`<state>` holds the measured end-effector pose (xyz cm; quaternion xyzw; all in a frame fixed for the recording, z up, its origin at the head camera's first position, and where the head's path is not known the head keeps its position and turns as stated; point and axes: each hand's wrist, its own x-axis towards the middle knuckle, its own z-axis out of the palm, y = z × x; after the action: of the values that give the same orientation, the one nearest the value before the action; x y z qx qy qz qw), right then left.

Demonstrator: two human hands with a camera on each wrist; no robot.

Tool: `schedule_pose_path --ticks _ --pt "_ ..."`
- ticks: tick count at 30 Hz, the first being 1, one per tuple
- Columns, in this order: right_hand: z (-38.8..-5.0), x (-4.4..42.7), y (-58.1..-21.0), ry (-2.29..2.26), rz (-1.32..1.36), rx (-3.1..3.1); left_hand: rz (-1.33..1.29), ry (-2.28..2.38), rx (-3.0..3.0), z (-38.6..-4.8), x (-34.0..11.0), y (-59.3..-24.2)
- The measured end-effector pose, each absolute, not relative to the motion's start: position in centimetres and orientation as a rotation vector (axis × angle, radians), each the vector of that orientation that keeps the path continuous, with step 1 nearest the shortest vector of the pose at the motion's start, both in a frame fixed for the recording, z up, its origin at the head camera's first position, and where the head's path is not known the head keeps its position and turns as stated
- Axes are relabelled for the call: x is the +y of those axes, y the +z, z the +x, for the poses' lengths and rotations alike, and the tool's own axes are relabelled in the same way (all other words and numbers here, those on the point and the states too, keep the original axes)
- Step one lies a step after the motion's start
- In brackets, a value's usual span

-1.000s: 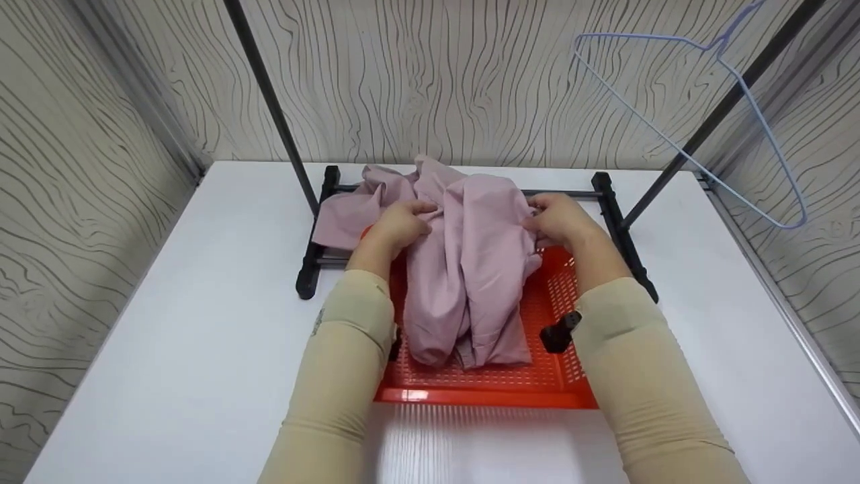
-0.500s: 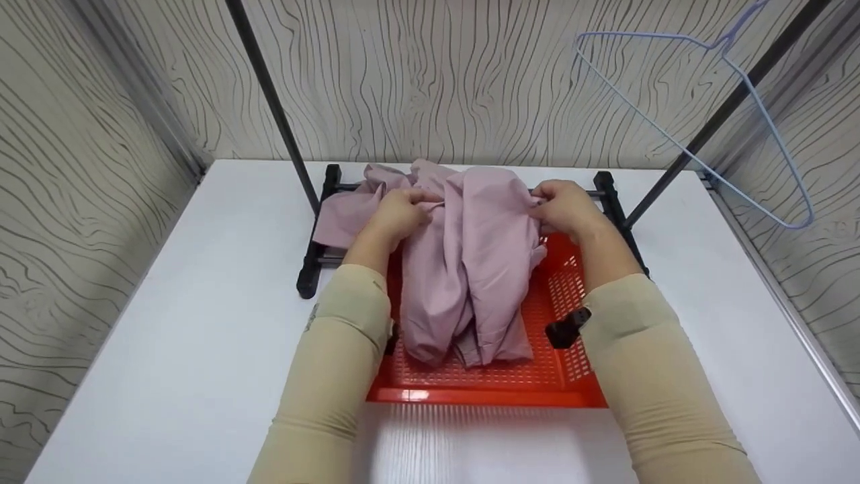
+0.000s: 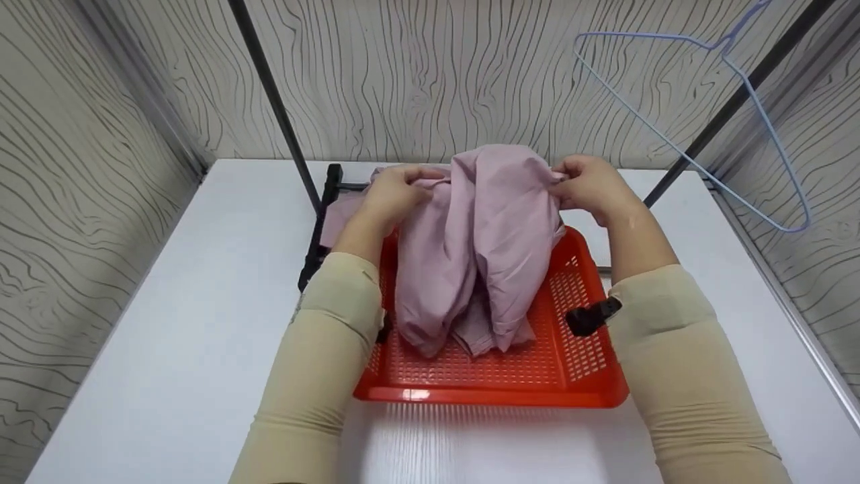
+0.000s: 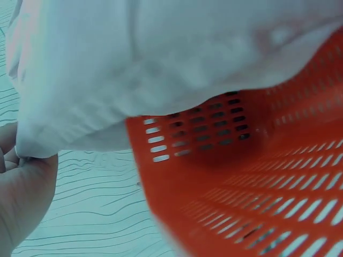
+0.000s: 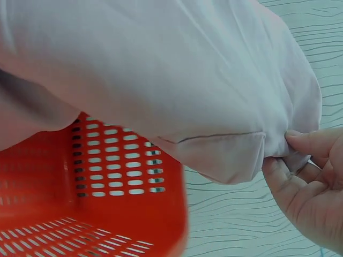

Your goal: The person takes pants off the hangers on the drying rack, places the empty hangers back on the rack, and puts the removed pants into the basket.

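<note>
A crumpled pink garment (image 3: 512, 235) hangs bunched between my two hands, its lower folds inside the red perforated basket (image 3: 484, 395). On its upper left, my left hand (image 3: 395, 193) pinches the fabric between thumb and fingers. My right hand (image 3: 594, 185) pinches the upper right edge; in the right wrist view, thumb and fingers (image 5: 316, 174) close on the cloth near a stitched slit. Another part of the garment lies behind my left hand, over the rack's base. The left wrist view shows the cloth (image 4: 134, 69) gripped at its edge, above the basket.
A black rack with slanted poles (image 3: 275, 101) stands on the white table (image 3: 168, 323) behind the basket. A blue hanger (image 3: 631, 107) hangs at the upper right. The patterned wall (image 3: 430, 81) closes off the back.
Both hands have risen and moved apart, the right one going up and right. The garment has lifted and spread with them, and more of the basket's right side shows.
</note>
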<state>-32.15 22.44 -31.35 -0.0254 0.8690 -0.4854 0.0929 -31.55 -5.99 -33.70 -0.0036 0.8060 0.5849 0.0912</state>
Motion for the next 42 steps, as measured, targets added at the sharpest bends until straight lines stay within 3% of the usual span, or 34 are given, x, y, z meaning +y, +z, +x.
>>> schedule_pose_path --ticks 20,28,42 --pt "-31.0 21.7 -25.2 -1.496 -0.102 2.922 0.022 1.976 2.549 -31.5 -6.4 -29.0" --pt "-29.4 21.8 -24.9 -1.479 -0.275 2.708 0.050 1.872 2.405 -29.7 -7.1 -28.7" --pt "-28.2 23.2 -27.0 -1.031 -0.658 2.206 0.137 1.521 2.252 -28.1 -8.5 -30.3"
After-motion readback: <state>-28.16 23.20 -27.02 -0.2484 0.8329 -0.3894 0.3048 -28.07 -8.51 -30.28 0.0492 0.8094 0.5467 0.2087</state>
